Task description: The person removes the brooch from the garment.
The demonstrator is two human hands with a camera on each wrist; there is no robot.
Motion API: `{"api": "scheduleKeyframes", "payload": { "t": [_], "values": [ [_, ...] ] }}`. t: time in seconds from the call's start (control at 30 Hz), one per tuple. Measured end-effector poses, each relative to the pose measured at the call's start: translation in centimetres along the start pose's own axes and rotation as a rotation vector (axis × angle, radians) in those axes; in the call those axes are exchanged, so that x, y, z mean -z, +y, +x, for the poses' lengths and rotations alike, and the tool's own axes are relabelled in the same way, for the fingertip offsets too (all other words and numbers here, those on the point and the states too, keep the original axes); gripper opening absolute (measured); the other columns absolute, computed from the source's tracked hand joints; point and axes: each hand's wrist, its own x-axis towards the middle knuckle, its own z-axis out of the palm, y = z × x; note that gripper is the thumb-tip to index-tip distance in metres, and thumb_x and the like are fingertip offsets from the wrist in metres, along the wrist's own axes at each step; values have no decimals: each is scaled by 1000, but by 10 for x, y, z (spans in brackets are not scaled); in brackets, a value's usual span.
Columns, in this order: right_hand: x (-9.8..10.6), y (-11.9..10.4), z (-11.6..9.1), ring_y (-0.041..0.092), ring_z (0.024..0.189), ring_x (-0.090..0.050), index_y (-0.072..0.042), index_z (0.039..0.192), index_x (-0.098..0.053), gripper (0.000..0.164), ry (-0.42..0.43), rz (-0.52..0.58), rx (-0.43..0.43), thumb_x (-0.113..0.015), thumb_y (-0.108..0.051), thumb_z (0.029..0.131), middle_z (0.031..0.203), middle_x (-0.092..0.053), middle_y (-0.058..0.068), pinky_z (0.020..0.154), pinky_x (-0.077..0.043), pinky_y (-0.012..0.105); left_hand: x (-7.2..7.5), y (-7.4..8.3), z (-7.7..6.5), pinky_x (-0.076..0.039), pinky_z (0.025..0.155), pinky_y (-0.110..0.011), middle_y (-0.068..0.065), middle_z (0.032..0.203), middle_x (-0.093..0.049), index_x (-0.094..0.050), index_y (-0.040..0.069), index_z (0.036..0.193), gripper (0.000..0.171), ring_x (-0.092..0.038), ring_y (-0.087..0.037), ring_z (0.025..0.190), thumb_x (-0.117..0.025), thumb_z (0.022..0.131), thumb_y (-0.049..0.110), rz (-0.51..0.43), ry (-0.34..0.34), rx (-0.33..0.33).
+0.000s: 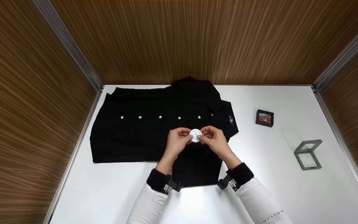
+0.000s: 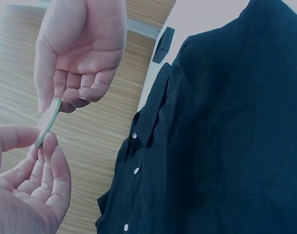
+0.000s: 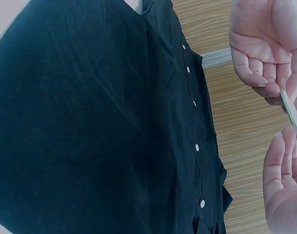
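Both hands hold a thin white round disc [image 1: 195,136] over a black button-up shirt [image 1: 135,137] laid out on the white table. The left hand [image 1: 176,140] pinches the disc's left edge between thumb and fingers, and the right hand [image 1: 214,140] pinches its right edge. From the left wrist view the disc [image 2: 49,122] appears edge-on, with a greenish rim, raised above the shirt. In the right wrist view, the shirt's row of white buttons [image 3: 197,147] runs beside the hands. Its collar [image 1: 227,116] points to the right.
Right of the shirt lies a small black square frame [image 1: 264,118] with a red item in it. Farther right, a grey hinged frame [image 1: 308,155] stands unfolded. Wood-grain panels [image 1: 154,43] wall in the table [image 1: 110,193] at the back and both sides.
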Motion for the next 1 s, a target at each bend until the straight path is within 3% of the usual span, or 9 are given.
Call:
{"api": "scheduleKeyframes", "payload": {
  "t": [0.27, 0.47, 0.67, 1.0],
  "values": [
    [3, 29, 10, 14, 64, -58, 15, 100, -61, 21, 35, 14, -13, -71, 9, 82, 82, -60, 11, 58, -52, 24, -2, -1, 0, -59, 65, -38, -6, 76, -62, -68, -12, 96, 18, -62, -12, 63, -68, 78, -10, -5, 0, 13],
    [2, 31, 10, 13, 61, -56, 11, 95, -62, 18, 64, 8, 2, -73, 8, 81, 79, -59, 8, 55, -50, 22, -3, -1, -1, -59, 62, -33, -7, 75, -63, -68, -12, 95, 18, -62, -12, 62, -69, 77, -9, -4, 0, -6],
    [2, 31, 10, 13, 61, -55, 7, 92, -63, 15, 78, 1, -14, -72, 6, 80, 77, -59, 8, 55, -50, 22, -3, 1, -3, -60, 67, -38, -10, 78, -63, -68, -12, 95, 18, -62, -12, 66, -68, 77, -9, 11, -2, -23],
    [1, 32, 12, 14, 60, -53, 10, 93, -62, 15, 84, 2, -33, -71, 9, 80, 76, -58, 7, 54, -50, 24, -3, -1, -2, -60, 67, -38, -8, 77, -63, -68, -12, 94, 17, -62, -12, 65, -68, 77, -10, 21, -2, -19]
  ]
}}
